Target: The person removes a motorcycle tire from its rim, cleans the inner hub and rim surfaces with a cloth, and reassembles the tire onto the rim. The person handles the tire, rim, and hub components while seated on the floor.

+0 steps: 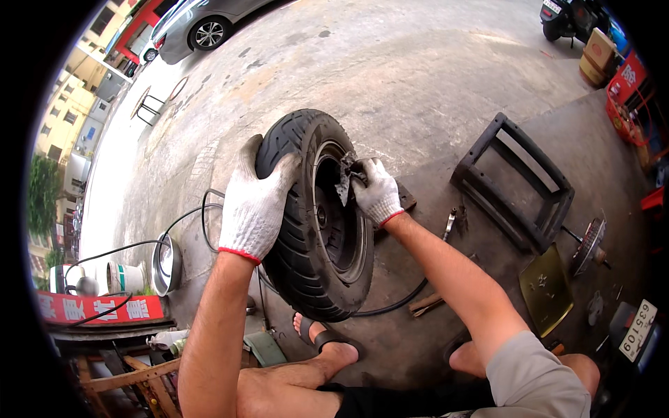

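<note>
A black scooter wheel with its tyre [296, 230] stands upright in front of me, its rim side turned to the right. My left hand [254, 198], in a white knit glove with a red cuff, grips the tyre's tread at the upper left, thumb toward the sidewall. My right hand [377, 189], gloved the same way, is closed on a crumpled grey rag [345, 180] at the rim's upper right edge. Part of the rag hangs over the wheel's dark inside. The right fingertips are partly hidden by the rag.
A black metal frame [516, 184] lies to the right, near a gold-coloured plate [547, 289] and a wrench-like tool [450, 224]. A black hose [390, 306] runs behind the tyre. At left stand a metal basin [167, 265] and white bucket [125, 277]. A silver car [202, 24] is parked far off.
</note>
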### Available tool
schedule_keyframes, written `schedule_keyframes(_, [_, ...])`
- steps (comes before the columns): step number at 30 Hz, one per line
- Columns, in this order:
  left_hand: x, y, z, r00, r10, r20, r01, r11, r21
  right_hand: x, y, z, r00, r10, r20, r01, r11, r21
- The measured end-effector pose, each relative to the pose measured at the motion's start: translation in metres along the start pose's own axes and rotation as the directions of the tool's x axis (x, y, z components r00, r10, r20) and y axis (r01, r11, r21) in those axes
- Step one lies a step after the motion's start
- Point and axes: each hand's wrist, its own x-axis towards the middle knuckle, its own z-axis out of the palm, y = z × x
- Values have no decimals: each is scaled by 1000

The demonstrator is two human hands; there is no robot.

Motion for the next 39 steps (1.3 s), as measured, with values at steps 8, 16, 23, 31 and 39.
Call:
schedule_keyframes(8, [1,1,-2,1000,-1,6,0,998,70,-25,59,-11,955,173,243,-86,940,-332])
schedule_keyframes(16, [-1,-4,-4,1000,15,-8,-15,998,58,-38,119,-82,938,335,89,-285,890,-355])
schedule_keyframes(23, [-1,1,-5,1000,-15,2,14,999,31,-28,80,-59,956,244,162,-156,893,-422])
schedule_keyframes(31, [-3,-2,-4,1000,-24,2,24,999,-41,-3,-4,-12,905,212,368,-62,923,-379])
schedule_keyframes(39, [-5,0,-8,1000,-23,5,23,1000,-11,6,-10,12,897,224,382,-34,895,-444])
